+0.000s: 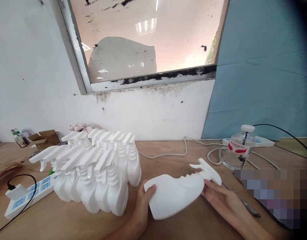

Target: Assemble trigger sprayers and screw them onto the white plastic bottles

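Observation:
A white spray bottle (173, 196) lies tilted on its side between my two hands, its trigger head up at the right. My left hand (144, 203) grips the bottle's base, thumb on top. Around the neck, just under the spray head, the fingers of my right hand (215, 196) are closed, partly hidden behind the bottle. Several similar white spray bottles (117, 193) stand upright in a tight group to the left of my left hand.
A power strip (38, 190) with a plugged-in adapter lies at the left, near another person's hand (8, 168). Behind are an open cardboard box (44, 140) and a cable (165, 156). At the right are a water bottle (237, 150) and a metal tool (248, 205).

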{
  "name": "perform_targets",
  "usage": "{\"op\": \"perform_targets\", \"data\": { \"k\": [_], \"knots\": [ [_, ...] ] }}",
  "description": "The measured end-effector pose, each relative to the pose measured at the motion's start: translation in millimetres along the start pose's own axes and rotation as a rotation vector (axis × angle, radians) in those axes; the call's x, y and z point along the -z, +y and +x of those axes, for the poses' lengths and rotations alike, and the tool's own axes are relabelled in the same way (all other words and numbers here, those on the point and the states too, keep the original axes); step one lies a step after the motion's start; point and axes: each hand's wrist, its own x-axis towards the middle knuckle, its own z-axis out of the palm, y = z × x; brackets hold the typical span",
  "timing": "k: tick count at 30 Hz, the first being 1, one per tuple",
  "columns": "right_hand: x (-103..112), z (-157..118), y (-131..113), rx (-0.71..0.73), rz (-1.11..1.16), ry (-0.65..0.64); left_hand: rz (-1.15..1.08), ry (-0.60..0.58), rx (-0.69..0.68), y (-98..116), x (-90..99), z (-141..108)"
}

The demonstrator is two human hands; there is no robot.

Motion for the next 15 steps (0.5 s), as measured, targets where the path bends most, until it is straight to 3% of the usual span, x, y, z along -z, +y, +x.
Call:
{"op": "perform_targets", "data": {
  "k": [10, 15],
  "knots": [
    [-5.0, -4.7, -3.9, 0.002, -0.044, -0.098, 0.059, 0.05, -0.02, -2.7, 3.7, 0.0],
    [2.0, -1.5, 0.9, 0.034, -0.101, -0.066, 0.072, 0.048, -0.021, -0.2, 1.3, -0.7]
  ]
}}
